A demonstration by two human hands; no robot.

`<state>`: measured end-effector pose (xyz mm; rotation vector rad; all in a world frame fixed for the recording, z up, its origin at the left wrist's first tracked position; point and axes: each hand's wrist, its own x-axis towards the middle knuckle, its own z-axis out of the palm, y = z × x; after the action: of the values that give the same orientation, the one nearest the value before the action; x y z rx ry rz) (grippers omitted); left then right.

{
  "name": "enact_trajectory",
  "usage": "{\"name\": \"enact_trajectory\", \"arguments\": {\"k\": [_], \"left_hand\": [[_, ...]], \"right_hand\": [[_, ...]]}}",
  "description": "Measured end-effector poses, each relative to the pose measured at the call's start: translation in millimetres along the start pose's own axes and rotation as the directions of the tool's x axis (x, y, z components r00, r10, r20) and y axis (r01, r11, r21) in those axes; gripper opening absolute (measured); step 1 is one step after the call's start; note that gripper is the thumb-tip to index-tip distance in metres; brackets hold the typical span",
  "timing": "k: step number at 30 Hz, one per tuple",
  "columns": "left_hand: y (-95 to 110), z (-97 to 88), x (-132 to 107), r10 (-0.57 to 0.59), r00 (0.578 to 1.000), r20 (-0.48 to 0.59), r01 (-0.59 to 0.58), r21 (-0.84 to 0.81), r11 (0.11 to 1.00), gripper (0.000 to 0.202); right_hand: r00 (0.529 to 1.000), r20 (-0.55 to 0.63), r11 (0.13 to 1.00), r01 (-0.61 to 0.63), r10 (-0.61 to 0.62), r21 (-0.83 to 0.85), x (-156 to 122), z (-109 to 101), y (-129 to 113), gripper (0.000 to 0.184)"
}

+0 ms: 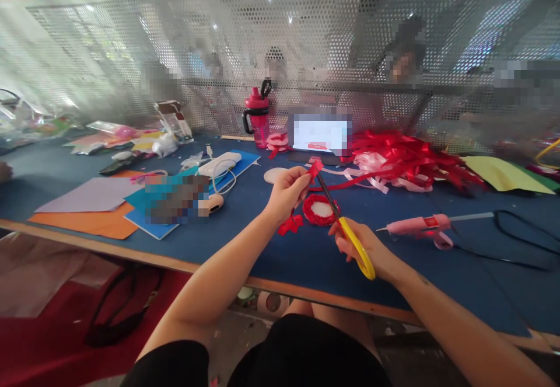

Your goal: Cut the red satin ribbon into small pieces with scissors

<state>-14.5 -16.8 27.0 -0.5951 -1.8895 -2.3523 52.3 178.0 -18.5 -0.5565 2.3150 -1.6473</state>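
Note:
My left hand (289,191) pinches a red ribbon (315,167) between thumb and fingers, above the blue table. In my right hand (361,244) is a pair of scissors with yellow handles (356,247); their dark blades point up and left, with the tips at the ribbon. Whether the blades touch the ribbon I cannot tell. Below the blades lies a round piece with a white middle and a red ruffled edge (308,216). Short cut red ribbon pieces (290,225) rest beside it, under my left wrist.
A heap of red and pink ribbon (406,156) lies back right, near a lit phone screen (321,133) and a pink bottle (256,115). A pink glue gun (417,225) with a black cord lies right. Coloured sheets (87,194) lie left. A perforated metal panel (219,42) stands behind.

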Motion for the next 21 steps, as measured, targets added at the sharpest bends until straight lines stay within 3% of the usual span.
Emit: {"name": "enact_trajectory", "arguments": {"k": [7, 14, 21], "left_hand": [[5.0, 2.5, -2.4, 0.037, 0.999, -0.035, -0.039, -0.059, 0.997, 0.033], [4.0, 0.6, -1.4, -0.010, 1.000, -0.020, 0.010, 0.004, 1.000, 0.022], [4.4, 4.0, -2.8, 0.003, 0.999, -0.039, -0.005, -0.047, 0.999, 0.020]], "right_hand": [[1.000, 0.012, 0.997, -0.003, 0.004, -0.072, -1.0, -0.4, -2.2, 0.043], [0.999, 0.003, 0.988, 0.050, -0.050, -0.148, -3.0, 1.5, -0.8, 0.040], [0.992, 0.016, 0.977, 0.126, -0.125, -0.170, -5.8, 1.1, -2.6, 0.046]]}}
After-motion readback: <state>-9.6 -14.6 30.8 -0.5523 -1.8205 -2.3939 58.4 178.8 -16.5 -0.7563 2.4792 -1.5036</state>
